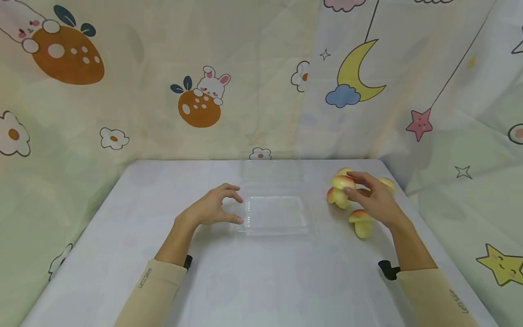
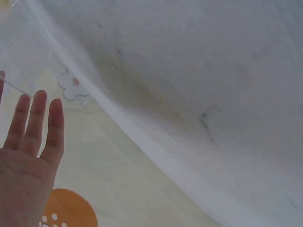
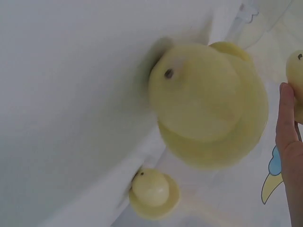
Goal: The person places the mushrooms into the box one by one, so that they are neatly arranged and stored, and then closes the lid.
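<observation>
My right hand (image 1: 373, 197) pinches a toy mushroom (image 1: 342, 182) with a red-and-yellow cap between thumb and fingers. In the right wrist view, part of this held mushroom (image 3: 296, 75) shows beside a finger at the right edge. More yellow mushrooms lie around that hand: one below it (image 1: 362, 223), one behind it (image 1: 387, 184) and others (image 1: 338, 198) at its left. A clear plastic box (image 1: 278, 213) lies mid-table, its lid (image 1: 271, 171) folded back. At the box's left side is my left hand (image 1: 212, 205), thumb and fingers spread apart, fingertips right at the rim.
The white table (image 1: 261, 281) ends at a patterned cloth backdrop (image 1: 261, 91) behind and on both sides. From the right wrist, a large mushroom (image 3: 203, 104) looms close, with a smaller-looking one (image 3: 154, 193) beyond it near the table's edge.
</observation>
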Demonstrator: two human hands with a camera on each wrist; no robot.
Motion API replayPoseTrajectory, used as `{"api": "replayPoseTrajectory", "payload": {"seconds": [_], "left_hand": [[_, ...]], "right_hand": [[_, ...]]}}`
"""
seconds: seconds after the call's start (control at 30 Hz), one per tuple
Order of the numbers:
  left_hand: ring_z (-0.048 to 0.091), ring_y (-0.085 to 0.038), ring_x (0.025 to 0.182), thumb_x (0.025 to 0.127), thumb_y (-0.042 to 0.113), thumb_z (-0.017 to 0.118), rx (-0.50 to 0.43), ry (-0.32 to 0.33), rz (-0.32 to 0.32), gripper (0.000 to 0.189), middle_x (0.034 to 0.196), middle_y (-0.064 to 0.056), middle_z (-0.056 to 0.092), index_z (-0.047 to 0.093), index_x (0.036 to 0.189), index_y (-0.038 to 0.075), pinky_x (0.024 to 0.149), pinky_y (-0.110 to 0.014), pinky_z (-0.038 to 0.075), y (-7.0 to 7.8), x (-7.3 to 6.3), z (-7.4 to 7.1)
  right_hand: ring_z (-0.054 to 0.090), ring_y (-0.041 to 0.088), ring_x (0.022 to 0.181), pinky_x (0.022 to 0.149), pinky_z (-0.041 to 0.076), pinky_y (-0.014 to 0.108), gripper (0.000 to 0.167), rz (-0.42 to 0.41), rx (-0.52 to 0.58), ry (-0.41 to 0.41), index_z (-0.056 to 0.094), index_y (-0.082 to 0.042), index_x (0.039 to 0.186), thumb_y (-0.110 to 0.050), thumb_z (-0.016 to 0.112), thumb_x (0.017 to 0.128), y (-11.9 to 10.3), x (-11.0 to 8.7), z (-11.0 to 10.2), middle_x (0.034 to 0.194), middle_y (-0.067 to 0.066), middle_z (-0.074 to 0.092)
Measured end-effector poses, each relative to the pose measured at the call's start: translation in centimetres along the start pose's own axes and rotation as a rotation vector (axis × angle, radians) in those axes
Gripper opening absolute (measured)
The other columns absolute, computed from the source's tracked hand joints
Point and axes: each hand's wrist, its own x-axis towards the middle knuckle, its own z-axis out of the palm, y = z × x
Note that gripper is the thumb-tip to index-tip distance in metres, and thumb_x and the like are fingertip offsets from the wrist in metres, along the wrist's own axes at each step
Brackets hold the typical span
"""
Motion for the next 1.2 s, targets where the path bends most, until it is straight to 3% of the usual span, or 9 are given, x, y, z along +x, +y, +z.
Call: {"api": "replayPoseTrajectory", "payload": {"seconds": [0.17, 0.37, 0.53, 0.7, 0.83, 1.03, 1.2], "left_hand": [[0.041, -0.033, 0.146, 0.073, 0.051, 0.092, -0.002, -0.003, -0.009, 0.063, 0.157, -0.008, 0.046, 0.073, 0.121, 0.015, 0.117, -0.057, 0.037, 0.0, 0.0, 0.0], [0.041, -0.033, 0.145, 0.073, 0.053, 0.09, -0.01, -0.011, 0.01, 0.065, 0.157, -0.009, 0.045, 0.072, 0.122, 0.014, 0.117, -0.056, 0.037, 0.1, 0.2, 0.2], [0.044, -0.03, 0.143, 0.074, 0.05, 0.091, -0.005, -0.013, -0.008, 0.062, 0.156, -0.007, 0.046, 0.072, 0.122, 0.015, 0.116, -0.054, 0.038, 0.0, 0.0, -0.1], [0.045, -0.029, 0.143, 0.074, 0.051, 0.09, 0.003, -0.016, -0.008, 0.062, 0.156, -0.006, 0.046, 0.072, 0.122, 0.016, 0.116, -0.053, 0.039, -0.1, 0.0, -0.2], [0.045, -0.028, 0.143, 0.075, 0.054, 0.089, 0.013, -0.015, 0.021, 0.064, 0.156, -0.007, 0.046, 0.071, 0.123, 0.016, 0.116, -0.052, 0.039, 0.0, 0.3, 0.0], [0.044, -0.03, 0.144, 0.074, 0.055, 0.089, 0.02, -0.008, 0.004, 0.065, 0.156, -0.008, 0.047, 0.072, 0.122, 0.016, 0.117, -0.054, 0.038, 0.2, 0.3, 0.0], [0.043, -0.032, 0.144, 0.074, 0.056, 0.089, 0.03, -0.006, 0.001, 0.066, 0.156, -0.008, 0.047, 0.072, 0.123, 0.016, 0.117, -0.056, 0.038, -0.1, 0.0, 0.0]], "right_hand": [[0.069, 0.01, 0.108, 0.089, 0.06, 0.03, 0.052, 0.033, 0.049, -0.03, 0.051, -0.009, 0.147, -0.025, 0.068, 0.101, -0.3, 1.2, 1.4, 0.146, 0.009, 0.052], [0.067, 0.011, 0.112, 0.089, 0.059, 0.026, 0.054, -0.022, 0.064, -0.035, 0.05, -0.008, 0.151, -0.021, 0.068, 0.101, -1.0, 2.2, 2.9, 0.143, 0.012, 0.052], [0.068, 0.017, 0.112, 0.088, 0.057, 0.023, 0.055, -0.036, 0.067, -0.069, 0.051, -0.016, 0.151, -0.025, 0.069, 0.1, -2.2, 4.0, 4.9, 0.144, 0.009, 0.054], [0.059, 0.024, 0.127, 0.099, 0.051, 0.021, 0.052, -0.091, 0.052, -0.086, 0.056, -0.015, 0.148, -0.022, 0.072, 0.099, -2.9, 5.4, 6.4, 0.145, 0.006, 0.058], [0.063, 0.024, 0.119, 0.096, 0.053, 0.021, 0.051, -0.105, 0.061, -0.08, 0.056, -0.012, 0.147, -0.016, 0.071, 0.099, -3.0, 5.7, 6.8, 0.144, 0.009, 0.058], [0.073, 0.024, 0.103, 0.087, 0.061, 0.033, 0.053, -0.069, 0.157, -0.115, 0.054, -0.01, 0.148, -0.016, 0.071, 0.099, -3.0, 5.9, 7.8, 0.147, 0.014, 0.053], [0.073, 0.021, 0.105, 0.087, 0.06, 0.033, 0.051, -0.061, 0.162, -0.119, 0.055, -0.015, 0.148, -0.018, 0.07, 0.1, -2.7, 6.2, 8.8, 0.147, 0.012, 0.053]]}}
